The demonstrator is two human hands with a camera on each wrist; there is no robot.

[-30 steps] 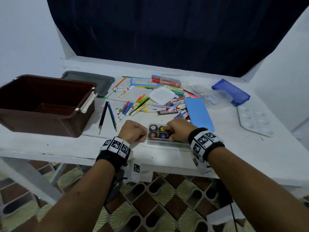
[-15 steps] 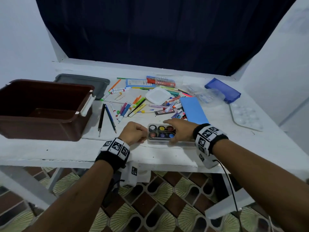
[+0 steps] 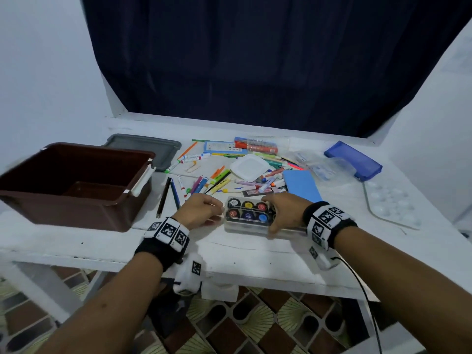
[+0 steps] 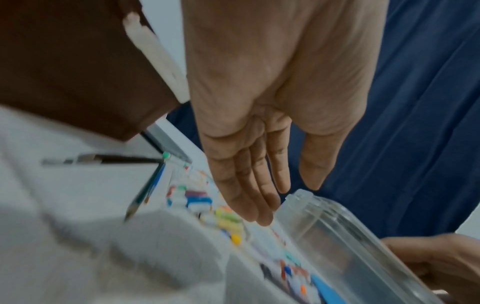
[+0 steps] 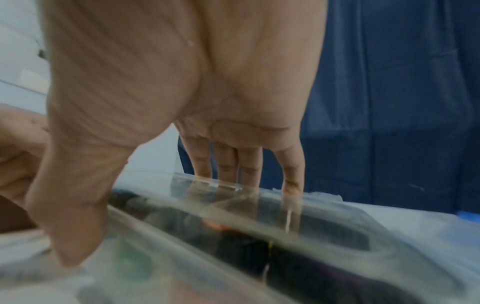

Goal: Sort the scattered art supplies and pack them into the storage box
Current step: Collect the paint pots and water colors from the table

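Observation:
A clear paint box (image 3: 247, 213) with several coloured pots lies near the table's front edge. My right hand (image 3: 283, 210) spans its right end: the thumb presses the near side and the fingers (image 5: 226, 164) reach over the far edge. My left hand (image 3: 204, 208) is at the box's left end; in the left wrist view its fingers (image 4: 249, 189) are straight, tips by the box corner (image 4: 298, 197), holding nothing. The brown storage box (image 3: 76, 213) stands open at the left, nothing visible inside.
Markers (image 3: 204, 180), two pencils (image 3: 168, 195), a white dish (image 3: 250, 167), a blue pad (image 3: 301, 185) and a marker pack (image 3: 260, 146) lie behind the paint box. A grey lid (image 3: 145, 149) sits behind the storage box. At right lie a blue case (image 3: 353, 159) and a palette (image 3: 390, 203).
My right hand moved from the top of the pots to a grip across the box's right end. My left fist uncurled and edged toward the box's left end.

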